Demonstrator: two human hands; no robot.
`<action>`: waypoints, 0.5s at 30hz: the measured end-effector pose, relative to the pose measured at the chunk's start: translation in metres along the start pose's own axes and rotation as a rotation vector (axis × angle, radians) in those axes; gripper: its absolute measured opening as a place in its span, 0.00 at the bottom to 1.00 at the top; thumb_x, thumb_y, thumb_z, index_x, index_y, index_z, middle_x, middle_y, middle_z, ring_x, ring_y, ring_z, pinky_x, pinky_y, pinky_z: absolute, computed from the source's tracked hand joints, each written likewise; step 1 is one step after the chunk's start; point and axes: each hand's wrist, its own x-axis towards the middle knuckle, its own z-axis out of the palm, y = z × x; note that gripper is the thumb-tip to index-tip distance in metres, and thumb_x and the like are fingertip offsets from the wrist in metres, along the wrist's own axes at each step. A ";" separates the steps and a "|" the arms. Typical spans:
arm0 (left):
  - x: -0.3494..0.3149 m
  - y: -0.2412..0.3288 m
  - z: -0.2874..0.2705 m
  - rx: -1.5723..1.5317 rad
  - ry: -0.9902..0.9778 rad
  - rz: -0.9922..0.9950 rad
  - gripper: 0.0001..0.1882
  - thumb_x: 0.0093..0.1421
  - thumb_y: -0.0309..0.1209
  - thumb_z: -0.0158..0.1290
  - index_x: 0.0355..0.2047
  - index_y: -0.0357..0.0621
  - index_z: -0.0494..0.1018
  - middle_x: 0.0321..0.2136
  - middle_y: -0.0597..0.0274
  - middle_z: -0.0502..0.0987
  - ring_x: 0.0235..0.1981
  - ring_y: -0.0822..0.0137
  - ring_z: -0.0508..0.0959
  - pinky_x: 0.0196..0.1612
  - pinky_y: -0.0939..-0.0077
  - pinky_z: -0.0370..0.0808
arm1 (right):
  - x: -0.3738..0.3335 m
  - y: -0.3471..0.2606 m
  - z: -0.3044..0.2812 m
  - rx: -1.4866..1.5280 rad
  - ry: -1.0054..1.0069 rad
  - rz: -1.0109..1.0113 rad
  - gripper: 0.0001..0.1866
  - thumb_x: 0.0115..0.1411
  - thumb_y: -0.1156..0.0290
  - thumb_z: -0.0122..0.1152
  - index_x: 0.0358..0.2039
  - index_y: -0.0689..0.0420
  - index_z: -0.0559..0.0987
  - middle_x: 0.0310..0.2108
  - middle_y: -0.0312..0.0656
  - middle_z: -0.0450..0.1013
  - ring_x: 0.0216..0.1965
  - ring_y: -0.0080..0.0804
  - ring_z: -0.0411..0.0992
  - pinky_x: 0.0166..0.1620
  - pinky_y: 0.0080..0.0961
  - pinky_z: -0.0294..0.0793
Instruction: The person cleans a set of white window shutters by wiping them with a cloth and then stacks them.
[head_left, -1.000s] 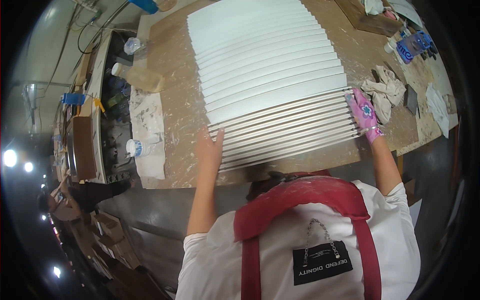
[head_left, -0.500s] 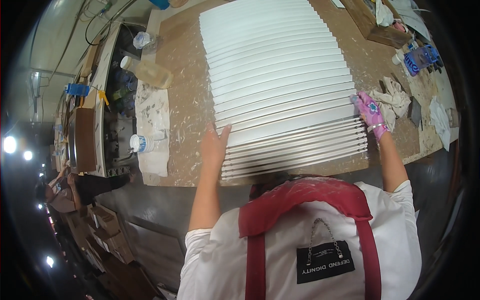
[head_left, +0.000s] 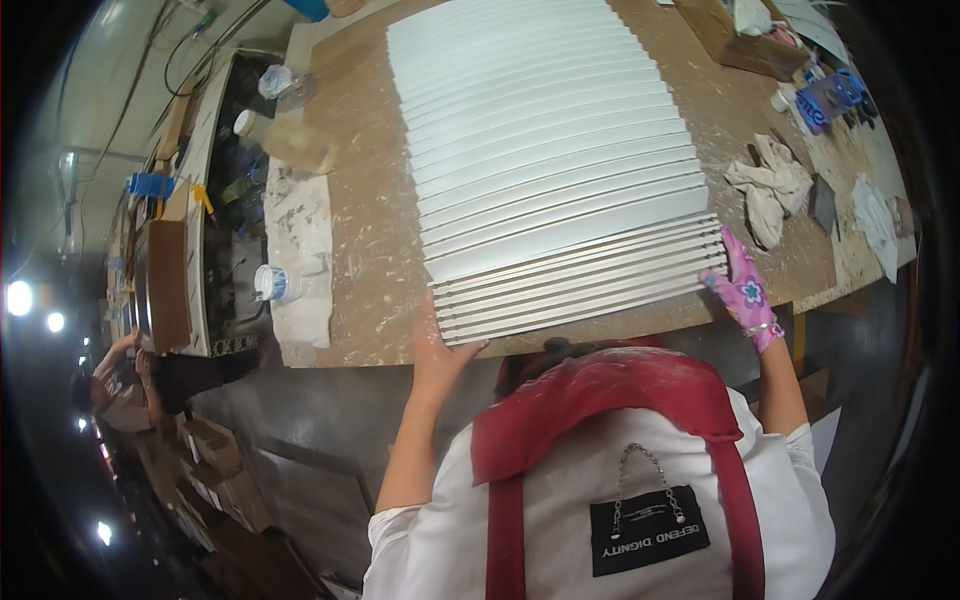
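Observation:
Long white slats (head_left: pixel 550 140) lie overlapping in a row up the worktable, like shutter louvers. Closest to me, several slats (head_left: pixel 580 280) are tilted up onto their edges, packed together with small pegs at their ends. My bare left hand (head_left: pixel 437 350) clasps the near left corner of this packed group, fingers along the slat ends and thumb by the front edge. At the opposite ends, my right hand (head_left: pixel 744 290), in a pink flowered glove, grips the group with the thumb over it and fingers along the side.
The brown worktable (head_left: pixel 360 250) is spattered white. To the left are a jug of yellowish liquid (head_left: pixel 300 145), a white cup (head_left: pixel 275 282) and a stained cloth (head_left: pixel 300 220). On the right are a crumpled rag (head_left: pixel 775 190), a blue-labelled bottle (head_left: pixel 830 100) and a wooden box (head_left: pixel 740 40). Another person (head_left: pixel 130 385) is at far left.
Both hands have moved down toward the near edge, from the flat slats to the ends of the packed group. More slats now stand on edge.

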 end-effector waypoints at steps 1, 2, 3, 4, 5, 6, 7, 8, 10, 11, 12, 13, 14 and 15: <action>0.001 -0.004 0.002 -0.042 0.039 0.015 0.55 0.40 0.30 0.70 0.65 0.32 0.50 0.57 0.41 0.65 0.56 0.49 0.68 0.59 0.64 0.64 | 0.000 -0.003 0.001 -0.027 -0.010 -0.008 0.43 0.57 0.52 0.62 0.65 0.62 0.57 0.62 0.58 0.59 0.64 0.54 0.57 0.65 0.38 0.54; 0.000 -0.006 0.004 -0.090 0.067 0.028 0.54 0.39 0.30 0.71 0.64 0.32 0.52 0.55 0.41 0.67 0.55 0.49 0.69 0.58 0.64 0.65 | -0.003 -0.005 0.002 -0.057 -0.023 -0.005 0.45 0.56 0.51 0.63 0.65 0.62 0.56 0.63 0.58 0.58 0.65 0.54 0.56 0.65 0.38 0.53; 0.000 -0.007 0.006 -0.108 0.047 0.048 0.54 0.39 0.30 0.71 0.64 0.32 0.52 0.55 0.41 0.67 0.55 0.49 0.69 0.58 0.64 0.65 | -0.002 -0.002 0.004 -0.066 -0.020 -0.005 0.47 0.54 0.50 0.65 0.65 0.62 0.55 0.64 0.58 0.57 0.66 0.54 0.54 0.66 0.38 0.52; -0.004 -0.007 0.005 -0.109 0.058 0.021 0.54 0.38 0.30 0.71 0.63 0.31 0.54 0.54 0.41 0.68 0.54 0.49 0.70 0.58 0.64 0.65 | -0.004 0.002 0.006 -0.068 -0.027 -0.008 0.47 0.54 0.49 0.65 0.65 0.62 0.56 0.64 0.57 0.57 0.66 0.54 0.53 0.66 0.38 0.52; -0.006 -0.007 0.004 -0.115 0.074 -0.006 0.53 0.37 0.30 0.71 0.62 0.31 0.56 0.53 0.41 0.70 0.53 0.49 0.70 0.57 0.64 0.66 | -0.005 0.003 0.005 -0.075 -0.033 -0.015 0.47 0.54 0.48 0.65 0.65 0.61 0.56 0.64 0.57 0.57 0.66 0.54 0.53 0.66 0.38 0.52; -0.005 -0.004 0.004 -0.165 0.076 -0.009 0.51 0.37 0.29 0.71 0.62 0.31 0.57 0.53 0.41 0.70 0.53 0.51 0.71 0.57 0.65 0.66 | -0.008 0.004 0.004 -0.047 -0.031 -0.004 0.48 0.53 0.48 0.65 0.65 0.61 0.56 0.64 0.57 0.57 0.66 0.54 0.52 0.67 0.38 0.52; -0.003 0.003 0.003 -0.202 0.043 -0.041 0.52 0.39 0.28 0.70 0.63 0.31 0.56 0.52 0.42 0.70 0.53 0.52 0.71 0.57 0.65 0.66 | -0.009 0.003 0.003 -0.019 -0.030 0.007 0.48 0.53 0.47 0.65 0.65 0.61 0.56 0.64 0.56 0.57 0.66 0.54 0.52 0.67 0.38 0.51; -0.003 0.003 0.003 -0.242 0.035 -0.043 0.51 0.39 0.27 0.69 0.63 0.31 0.55 0.52 0.42 0.70 0.53 0.52 0.71 0.57 0.65 0.66 | -0.007 -0.002 0.004 -0.007 -0.015 0.039 0.48 0.53 0.46 0.65 0.65 0.61 0.56 0.63 0.56 0.58 0.66 0.54 0.52 0.67 0.38 0.51; 0.002 -0.005 0.005 -0.228 0.032 -0.016 0.51 0.41 0.26 0.67 0.64 0.32 0.52 0.53 0.41 0.68 0.54 0.51 0.70 0.58 0.65 0.65 | 0.001 -0.008 0.007 0.083 0.043 0.054 0.47 0.54 0.45 0.63 0.65 0.61 0.57 0.63 0.57 0.59 0.66 0.53 0.52 0.67 0.38 0.51; 0.005 -0.007 0.006 -0.233 0.020 -0.012 0.51 0.41 0.26 0.67 0.64 0.32 0.52 0.53 0.41 0.68 0.54 0.51 0.70 0.58 0.65 0.65 | 0.007 -0.009 0.007 0.128 0.063 0.044 0.46 0.54 0.45 0.62 0.65 0.61 0.58 0.63 0.57 0.59 0.66 0.53 0.52 0.67 0.38 0.51; 0.008 -0.007 0.005 -0.222 0.018 -0.017 0.51 0.42 0.26 0.67 0.65 0.32 0.52 0.54 0.40 0.67 0.55 0.51 0.69 0.58 0.65 0.64 | 0.015 -0.005 0.011 0.097 0.068 0.072 0.45 0.55 0.44 0.60 0.64 0.61 0.58 0.62 0.57 0.59 0.66 0.53 0.52 0.66 0.37 0.51; 0.009 -0.007 0.005 -0.213 0.016 -0.022 0.51 0.43 0.26 0.66 0.65 0.32 0.51 0.55 0.40 0.66 0.55 0.50 0.68 0.59 0.65 0.63 | 0.014 -0.004 0.010 0.097 0.070 0.079 0.45 0.55 0.44 0.60 0.64 0.61 0.58 0.62 0.57 0.59 0.66 0.53 0.52 0.66 0.37 0.51; 0.009 -0.008 0.003 -0.216 -0.023 -0.040 0.50 0.45 0.28 0.65 0.65 0.32 0.50 0.57 0.38 0.63 0.58 0.47 0.65 0.62 0.62 0.60 | 0.017 -0.006 0.008 0.081 0.041 0.091 0.45 0.56 0.43 0.59 0.64 0.61 0.58 0.62 0.57 0.59 0.66 0.53 0.52 0.67 0.37 0.51; 0.009 -0.008 0.001 -0.213 -0.021 -0.036 0.50 0.45 0.28 0.65 0.65 0.32 0.50 0.57 0.38 0.63 0.58 0.47 0.65 0.62 0.62 0.60 | 0.018 -0.007 0.008 0.065 0.011 0.101 0.45 0.56 0.43 0.59 0.64 0.61 0.58 0.62 0.57 0.59 0.66 0.53 0.52 0.67 0.37 0.51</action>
